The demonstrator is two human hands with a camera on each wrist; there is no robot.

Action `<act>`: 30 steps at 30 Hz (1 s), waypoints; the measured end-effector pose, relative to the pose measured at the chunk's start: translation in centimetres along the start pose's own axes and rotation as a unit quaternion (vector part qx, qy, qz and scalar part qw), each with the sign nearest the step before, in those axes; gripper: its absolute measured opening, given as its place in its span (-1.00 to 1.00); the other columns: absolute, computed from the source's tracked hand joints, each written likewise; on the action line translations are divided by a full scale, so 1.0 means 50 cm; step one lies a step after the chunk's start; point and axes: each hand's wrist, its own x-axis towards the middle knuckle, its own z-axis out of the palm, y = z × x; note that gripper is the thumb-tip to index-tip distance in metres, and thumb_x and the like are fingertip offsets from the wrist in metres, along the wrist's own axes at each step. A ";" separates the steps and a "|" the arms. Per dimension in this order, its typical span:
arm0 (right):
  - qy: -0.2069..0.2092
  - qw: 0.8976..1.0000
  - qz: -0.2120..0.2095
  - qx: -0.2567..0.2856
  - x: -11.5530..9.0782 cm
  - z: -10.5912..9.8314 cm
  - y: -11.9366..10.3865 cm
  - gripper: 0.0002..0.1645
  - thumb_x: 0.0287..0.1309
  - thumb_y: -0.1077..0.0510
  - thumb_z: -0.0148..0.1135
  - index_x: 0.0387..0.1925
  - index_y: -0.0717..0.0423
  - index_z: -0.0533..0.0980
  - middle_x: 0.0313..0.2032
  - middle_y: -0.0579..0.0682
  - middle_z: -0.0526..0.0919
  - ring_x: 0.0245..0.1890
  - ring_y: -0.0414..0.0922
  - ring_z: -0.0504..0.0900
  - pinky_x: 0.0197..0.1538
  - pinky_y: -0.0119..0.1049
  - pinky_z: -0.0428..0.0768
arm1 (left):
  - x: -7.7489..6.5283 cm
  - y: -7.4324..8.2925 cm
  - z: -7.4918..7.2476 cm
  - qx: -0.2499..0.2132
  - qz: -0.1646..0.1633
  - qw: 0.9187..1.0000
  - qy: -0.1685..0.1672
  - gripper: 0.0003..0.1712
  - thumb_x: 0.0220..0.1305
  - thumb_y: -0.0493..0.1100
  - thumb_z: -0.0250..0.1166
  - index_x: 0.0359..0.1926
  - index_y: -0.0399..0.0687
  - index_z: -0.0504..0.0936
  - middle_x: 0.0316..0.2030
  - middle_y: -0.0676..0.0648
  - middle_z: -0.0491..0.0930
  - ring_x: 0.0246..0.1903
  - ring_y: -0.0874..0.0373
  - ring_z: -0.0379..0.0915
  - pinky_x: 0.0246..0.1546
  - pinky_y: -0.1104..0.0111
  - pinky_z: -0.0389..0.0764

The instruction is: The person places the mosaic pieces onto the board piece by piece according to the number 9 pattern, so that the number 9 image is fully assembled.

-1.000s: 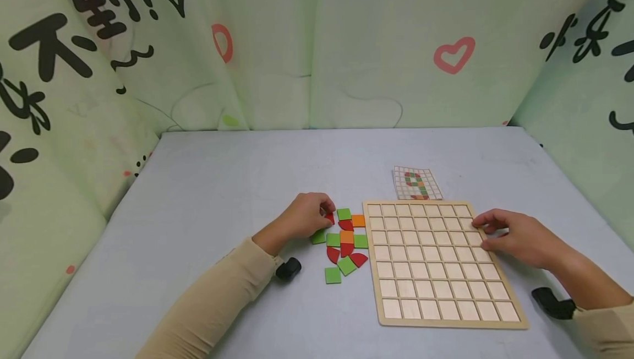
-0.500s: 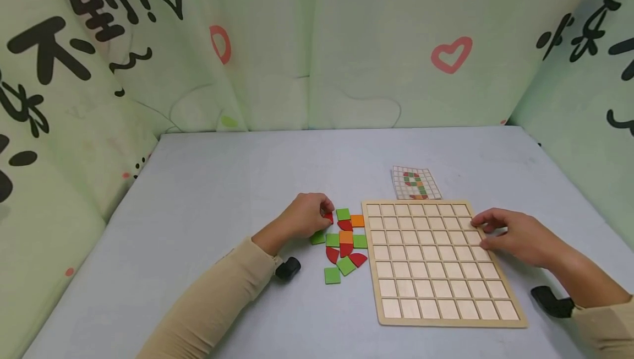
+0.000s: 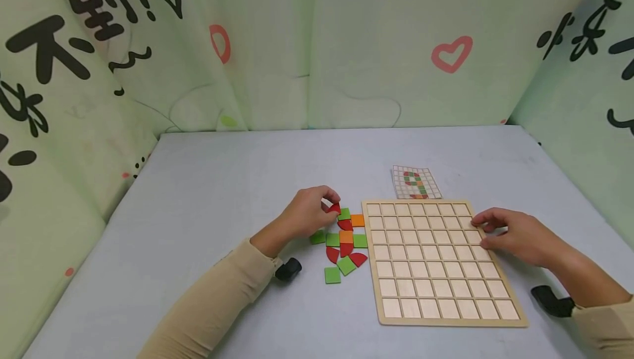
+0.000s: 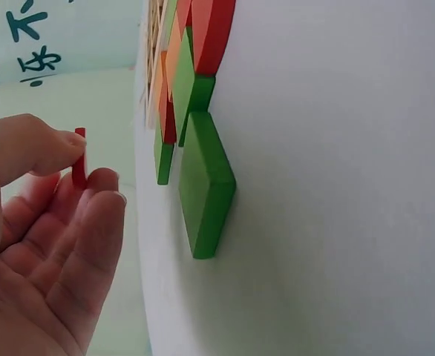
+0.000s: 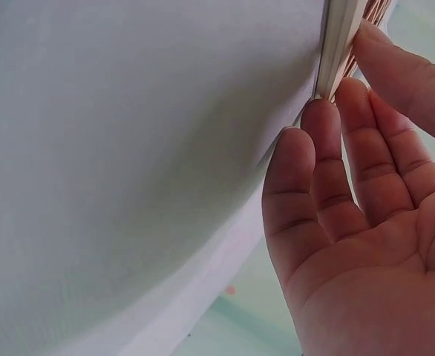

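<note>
My left hand pinches a small red quarter-round tile between thumb and fingers. In the left wrist view that red tile is seen edge-on, above the table. Just right of and below this hand lie loose tiles: green squares such as one green tile, orange squares such as one orange tile, and several red quarter-rounds. The wooden grid board lies flat to their right. My right hand touches the board's right edge, thumb and fingertips against the frame, fingers only slightly bent.
A small pattern card with a coloured grid figure lies behind the board. The white table is bounded by pale green curtains at the back and sides. Black wrist devices sit at both cuffs.
My left hand has lifted slightly up and to the right, bringing the red quarter-round tile off the table. The right hand and the board have stayed in place.
</note>
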 end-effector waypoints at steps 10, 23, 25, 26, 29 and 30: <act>0.000 1.000 0.003 0.001 0.002 0.001 0.000 -0.53 0.05 0.18 0.49 0.00 0.23 0.56 -0.14 0.07 0.63 -0.14 -0.03 0.56 -0.25 -0.33 0.50 | 0.008 0.020 0.017 -0.020 0.044 0.999 0.006 -0.72 0.28 -0.28 0.37 0.01 -0.18 0.62 -0.22 0.03 0.61 -0.21 0.18 0.52 -0.23 0.47 0.57; 0.007 1.000 -0.006 -0.001 0.001 0.000 0.003 -0.53 0.04 0.16 0.51 -0.01 0.20 0.57 -0.14 0.05 0.64 -0.20 -0.29 0.52 -0.24 -0.35 0.50 | 0.023 0.042 0.042 -0.053 0.033 0.998 -0.006 -0.82 0.32 -0.30 0.33 -0.07 -0.17 0.66 -0.26 0.04 0.63 -0.27 0.21 0.52 -0.26 0.51 0.59; 0.008 1.000 -0.006 0.000 0.001 0.001 0.004 -0.53 0.04 0.16 0.51 -0.01 0.20 0.58 -0.13 0.05 0.64 -0.21 -0.31 0.51 -0.24 -0.35 0.50 | 0.023 0.044 0.044 -0.062 0.026 0.998 -0.008 -0.82 0.33 -0.29 0.32 -0.06 -0.16 0.65 -0.26 0.05 0.62 -0.27 0.22 0.52 -0.28 0.51 0.60; 0.007 1.000 -0.006 0.001 0.002 0.001 0.004 -0.53 0.04 0.16 0.50 -0.01 0.20 0.58 -0.13 0.05 0.64 -0.21 -0.32 0.51 -0.24 -0.35 0.50 | 0.023 0.045 0.044 -0.067 0.024 0.997 -0.009 -0.81 0.34 -0.29 0.32 -0.04 -0.17 0.65 -0.25 0.04 0.62 -0.27 0.22 0.52 -0.29 0.51 0.60; 0.004 1.000 -0.004 0.005 0.001 0.001 0.004 -0.53 0.05 0.15 0.50 -0.01 0.21 0.57 -0.13 0.06 0.64 -0.21 -0.31 0.51 -0.25 -0.34 0.50 | 0.021 0.046 0.045 -0.075 0.023 0.997 -0.013 -0.76 0.36 -0.29 0.29 0.03 -0.16 0.65 -0.23 0.03 0.64 -0.28 0.22 0.55 -0.32 0.49 0.60; 0.004 1.000 -0.003 0.005 0.001 0.001 0.004 -0.53 0.05 0.15 0.50 0.00 0.21 0.57 -0.13 0.06 0.64 -0.20 -0.31 0.51 -0.24 -0.33 0.50 | 0.021 0.046 0.045 -0.073 0.025 0.997 -0.013 -0.74 0.37 -0.28 0.28 0.05 -0.16 0.65 -0.21 0.03 0.64 -0.27 0.23 0.55 -0.32 0.49 0.60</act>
